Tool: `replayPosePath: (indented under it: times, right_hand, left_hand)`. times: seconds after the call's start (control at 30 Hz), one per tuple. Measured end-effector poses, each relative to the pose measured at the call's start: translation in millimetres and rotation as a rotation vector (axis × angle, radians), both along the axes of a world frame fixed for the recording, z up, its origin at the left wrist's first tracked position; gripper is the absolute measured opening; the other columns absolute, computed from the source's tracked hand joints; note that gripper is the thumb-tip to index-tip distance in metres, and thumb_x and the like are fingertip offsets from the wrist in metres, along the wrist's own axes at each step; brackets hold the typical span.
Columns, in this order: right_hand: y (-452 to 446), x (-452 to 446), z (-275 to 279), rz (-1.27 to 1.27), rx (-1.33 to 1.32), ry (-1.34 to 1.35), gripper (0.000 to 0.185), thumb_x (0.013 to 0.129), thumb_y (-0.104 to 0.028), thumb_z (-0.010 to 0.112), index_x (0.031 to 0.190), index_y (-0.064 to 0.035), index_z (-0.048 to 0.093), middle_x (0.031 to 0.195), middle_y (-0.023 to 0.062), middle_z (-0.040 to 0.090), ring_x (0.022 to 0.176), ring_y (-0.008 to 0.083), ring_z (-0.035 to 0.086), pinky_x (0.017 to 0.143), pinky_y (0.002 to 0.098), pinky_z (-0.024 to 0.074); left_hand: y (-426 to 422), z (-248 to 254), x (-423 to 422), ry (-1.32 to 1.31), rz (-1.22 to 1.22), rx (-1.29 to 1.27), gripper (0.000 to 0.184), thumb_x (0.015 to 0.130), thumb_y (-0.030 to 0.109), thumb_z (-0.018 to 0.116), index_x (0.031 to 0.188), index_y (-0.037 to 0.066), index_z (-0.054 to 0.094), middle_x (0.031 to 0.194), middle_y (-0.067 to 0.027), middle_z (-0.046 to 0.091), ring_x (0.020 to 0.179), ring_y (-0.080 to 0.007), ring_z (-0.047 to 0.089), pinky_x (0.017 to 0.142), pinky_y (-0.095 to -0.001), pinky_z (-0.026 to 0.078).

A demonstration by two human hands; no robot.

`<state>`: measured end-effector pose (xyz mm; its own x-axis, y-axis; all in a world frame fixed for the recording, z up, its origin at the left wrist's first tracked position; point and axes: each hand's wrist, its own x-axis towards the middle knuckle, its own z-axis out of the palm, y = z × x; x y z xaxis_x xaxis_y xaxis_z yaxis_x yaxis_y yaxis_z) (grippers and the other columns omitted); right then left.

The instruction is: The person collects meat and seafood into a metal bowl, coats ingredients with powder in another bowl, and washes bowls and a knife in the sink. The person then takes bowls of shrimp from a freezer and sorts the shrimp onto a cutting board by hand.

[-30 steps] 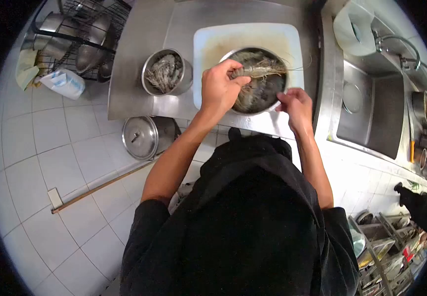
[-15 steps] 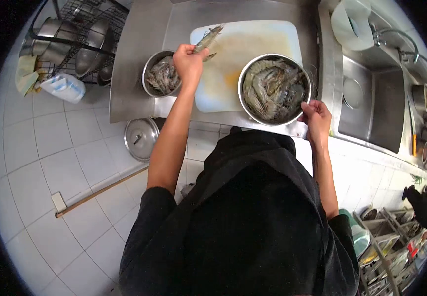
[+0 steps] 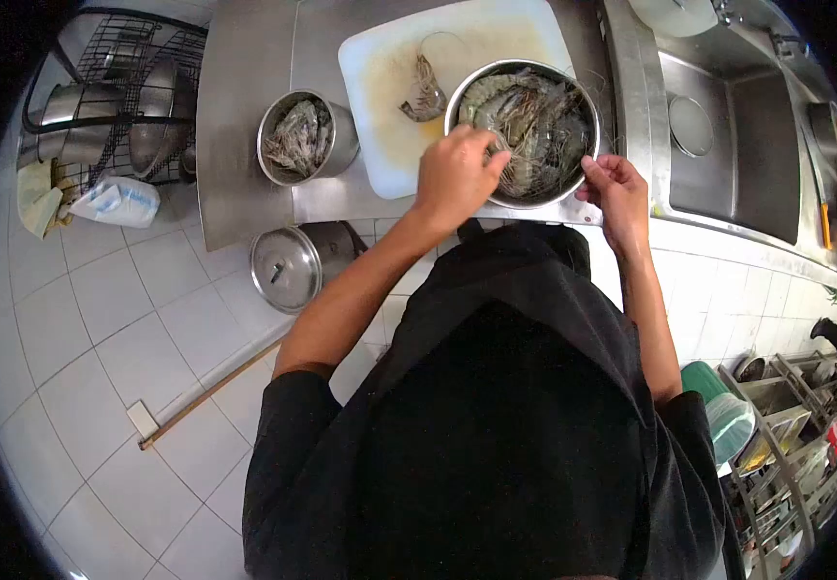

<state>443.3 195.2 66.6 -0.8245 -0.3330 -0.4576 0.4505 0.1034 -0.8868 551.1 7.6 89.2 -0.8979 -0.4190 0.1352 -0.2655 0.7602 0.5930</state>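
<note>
A round metal bowl [image 3: 450, 114] full of raw, grey, whole shrimp [image 3: 534, 126] stands on the front right of the white cutting board [image 3: 380, 58]. My right hand [image 3: 616, 188] grips its right rim, thumb on top. Over the bowl's left front edge is my left hand [image 3: 459, 176], thumb and fingers apart, with the fingertips close to the shrimp and partly hidden. One single shrimp [image 3: 425, 94] lies curled on the board, left of the bowl. Beside the board on the left, a deeper metal pot [image 3: 339, 135] contains shrimp heads or shells [image 3: 298, 141]; I cannot tell which.
To the right is a steel sink [image 3: 757, 145] with a round strainer [image 3: 691, 126]. A lidded pot [image 3: 286, 271] stands below the counter's front edge at left. Bowls fill a wire rack [image 3: 138, 58] at far left. An orange-handled knife [image 3: 824, 224] lies right of the sink.
My left hand has let go of a shrimp, now on the board, and moved right to the bowl. My right hand stays at the rim. The whole view has shifted slightly.
</note>
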Motion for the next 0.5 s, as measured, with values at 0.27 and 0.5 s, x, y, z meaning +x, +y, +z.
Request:
replayPosePath:
  times: [0.27,0.5]
  right_hand:
    - [17.5,9.7,4.5,0.069,0.051,-0.043,0.026,0.085,-0.024,0.064,0.093,0.0004,0.057,0.075,0.0028,0.056,0.060,0.0099,0.054,0.055,0.0218,0.0441]
    - [29.9,5.7,5.2,0.035,0.078,-0.022,0.029,0.086,-0.025,0.063,0.095,0.0014,0.057,0.077,0.0040,0.057,0.063,0.0097,0.055,0.055,0.0245,0.0471]
  left_hand:
    - [44.4,9.2,-15.5,-0.373,-0.137,-0.132,0.032,0.072,0.029,0.070,0.081,-0.002,0.066,0.082,-0.0193,0.062,0.076,-0.0340,0.062,0.069,-0.0415,0.050]
    - [47.9,-3.9,-19.0,-0.357,-0.061,-0.151,0.034,0.067,0.027,0.072,0.076,-0.005,0.066,0.084,-0.0223,0.062,0.078,-0.0355,0.063,0.071,-0.0410,0.050]
